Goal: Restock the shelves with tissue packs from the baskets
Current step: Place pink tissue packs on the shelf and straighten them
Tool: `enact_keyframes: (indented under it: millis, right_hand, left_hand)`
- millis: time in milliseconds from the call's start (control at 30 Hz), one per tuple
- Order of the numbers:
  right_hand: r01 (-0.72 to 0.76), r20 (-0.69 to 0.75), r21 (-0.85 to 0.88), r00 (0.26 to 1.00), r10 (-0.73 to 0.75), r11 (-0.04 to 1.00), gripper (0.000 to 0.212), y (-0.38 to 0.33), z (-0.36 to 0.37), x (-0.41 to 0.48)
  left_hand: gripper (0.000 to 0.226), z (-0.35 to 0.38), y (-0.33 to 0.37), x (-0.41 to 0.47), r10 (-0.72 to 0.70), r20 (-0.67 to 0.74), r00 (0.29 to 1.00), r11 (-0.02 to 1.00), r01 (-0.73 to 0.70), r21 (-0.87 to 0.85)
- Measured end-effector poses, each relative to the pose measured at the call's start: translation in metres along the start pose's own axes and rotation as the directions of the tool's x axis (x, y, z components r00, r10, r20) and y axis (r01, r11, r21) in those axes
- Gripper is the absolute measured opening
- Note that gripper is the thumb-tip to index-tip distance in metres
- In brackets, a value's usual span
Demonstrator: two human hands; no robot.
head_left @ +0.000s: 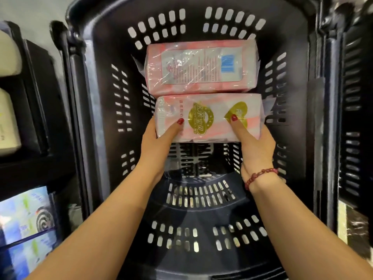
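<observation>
At the left edge, two pale bottles (7,120) stand one above the other beside a dark frame. On the right wrist sits a bracelet of dark red beads (260,175). At the right edge there is a cream and dark patch (352,225), too blurred to name.

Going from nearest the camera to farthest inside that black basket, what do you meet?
Beaded bracelet → left hand and right hand → gold-printed pink tissue pack → second pink tissue pack → basket's far slotted wall.
</observation>
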State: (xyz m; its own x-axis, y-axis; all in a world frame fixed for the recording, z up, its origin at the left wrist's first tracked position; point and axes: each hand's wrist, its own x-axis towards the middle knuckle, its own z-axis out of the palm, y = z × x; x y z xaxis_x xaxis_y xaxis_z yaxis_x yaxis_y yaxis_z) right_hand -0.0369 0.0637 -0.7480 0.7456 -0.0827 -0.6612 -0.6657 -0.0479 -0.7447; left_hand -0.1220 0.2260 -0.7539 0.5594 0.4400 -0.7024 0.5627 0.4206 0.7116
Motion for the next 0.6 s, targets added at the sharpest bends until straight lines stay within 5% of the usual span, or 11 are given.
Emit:
enact_keyframes:
  millis: [600]
  right_hand:
    - [0.095, 0.009, 0.001, 0.995, -0.095, 0.996, 0.035, -0.154, -0.072, -0.193]
  left_hand:
    - [0.045, 0.003, 0.143, -0.231, 0.104, -0.018, 0.994, 0.991, -0.103, 0.083]
